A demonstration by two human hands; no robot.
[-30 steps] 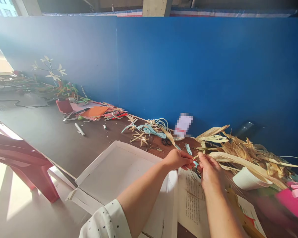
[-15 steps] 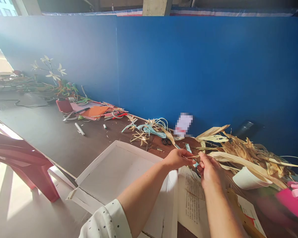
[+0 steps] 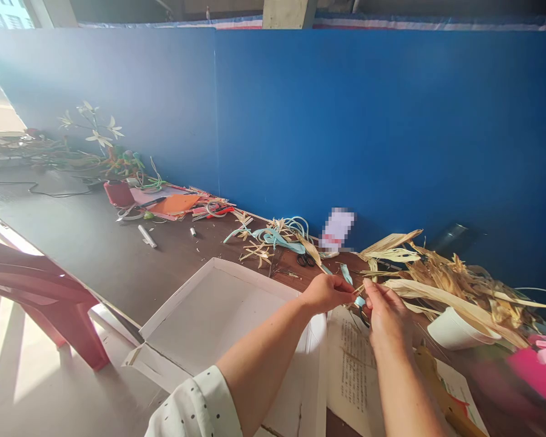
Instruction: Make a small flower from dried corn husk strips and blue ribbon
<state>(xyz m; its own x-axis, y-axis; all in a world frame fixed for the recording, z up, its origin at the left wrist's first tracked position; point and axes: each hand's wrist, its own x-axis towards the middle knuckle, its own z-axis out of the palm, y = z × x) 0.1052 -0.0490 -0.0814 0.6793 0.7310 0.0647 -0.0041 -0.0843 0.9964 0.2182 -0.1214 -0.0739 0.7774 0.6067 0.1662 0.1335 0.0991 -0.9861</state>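
Note:
My left hand (image 3: 326,294) has its thumb and fingers pinched together on a thin strip of corn husk (image 3: 360,290). Closed on the strip's other end is my right hand (image 3: 387,308), just to the right, with a small gap between the fingertips. A light-blue piece (image 3: 359,301) and a dark loop show beside the right fingers; whether that hand holds them I cannot tell. Dry corn husks (image 3: 459,282) lie heaped right of my hands. Behind the left hand are black-handled scissors (image 3: 306,260) and a light-blue strip (image 3: 346,273).
Left of my hands lies an open white box (image 3: 218,315). A printed sheet (image 3: 352,364) is beneath my right wrist, with a white cup (image 3: 459,331) farther right. Husk flowers (image 3: 258,252), red thread (image 3: 118,194) and orange paper (image 3: 177,204) line the blue partition (image 3: 346,121). A red chair (image 3: 40,291) stands left.
My fingertips have shifted slightly around the husk strip, and the thin strip between them shows less. The light-blue pieces nearby are more exposed. Both arms stay nearly in place.

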